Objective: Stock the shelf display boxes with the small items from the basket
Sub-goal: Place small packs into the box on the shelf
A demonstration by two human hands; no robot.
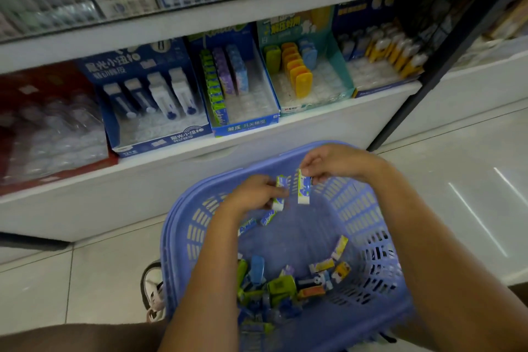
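Picking step. Loose items (285, 286) lie at the near end of the basket (177, 237). By its far rim, the left hand (251, 194) grips a white packet (279, 196); the right hand (334, 163) pinches a second packet (303, 188). Next, probably: carry both up to the half-filled display box (251, 120) on the shelf (328, 120).

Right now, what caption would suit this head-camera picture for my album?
Left hand and right hand each hold an eraser over the blue basket, below part-filled display boxes.
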